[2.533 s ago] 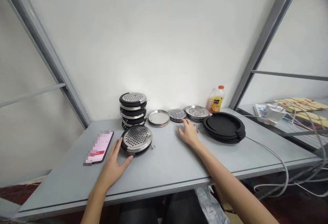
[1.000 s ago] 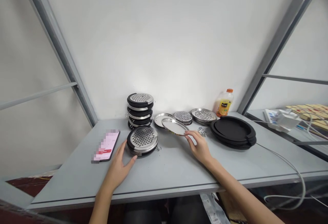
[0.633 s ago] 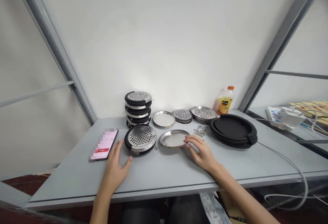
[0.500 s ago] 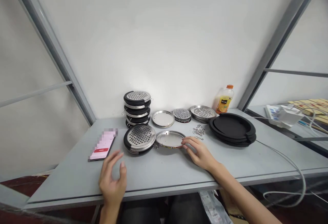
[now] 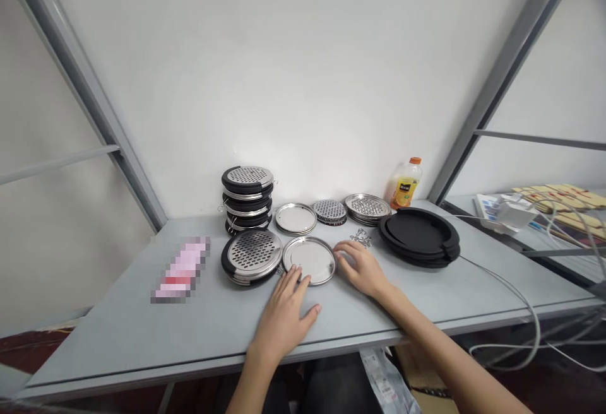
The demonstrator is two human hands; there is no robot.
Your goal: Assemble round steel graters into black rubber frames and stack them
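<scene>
A round shallow metal lid [image 5: 310,259] lies near the middle of the table. My left hand [image 5: 285,316] is at its front edge, fingers spread, with the fingertips over the rim. At the lid's right rim, my right hand [image 5: 362,269] has its fingers bent and apart; whether it touches the rim is hard to tell. Just left of the lid sits a round grater disc with a black edge [image 5: 253,255]. Behind it rises a stack of similar black-edged graters [image 5: 248,196]. Small metal clips [image 5: 361,237] lie beyond my right hand.
Along the back are plain metal lids [image 5: 296,218], small grater discs [image 5: 330,211], larger grater discs [image 5: 368,207] and a juice bottle [image 5: 406,185]. Black round trays [image 5: 419,237] are stacked to the right. A phone [image 5: 181,269] lies left. White cables [image 5: 521,294] cross the right side.
My left hand has moved right, from beside the phone to the lid's front edge. The lid's near side, raised before, now looks lower and flatter. The view has shifted slightly.
</scene>
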